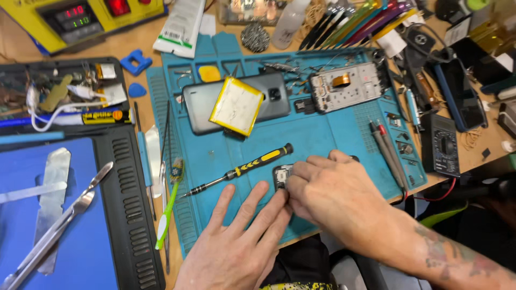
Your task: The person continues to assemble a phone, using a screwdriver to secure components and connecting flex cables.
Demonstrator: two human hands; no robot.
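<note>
1. Two hands meet over a small dark phone part (281, 176) at the near middle of the blue ribbed mat (344, 134). The left hand (236, 247) lies flat, fingers spread, a fingertip touching the part. The right hand (333, 193) curls over it, fingertips pressed together on its edge.
2. Risk, as I judge it: the small rigid part could skid on the smooth mat, or crack under hard pressing.
3. A yellow-and-black screwdriver (242, 169), slim and round, lies just left; a nudge could roll it.
</note>
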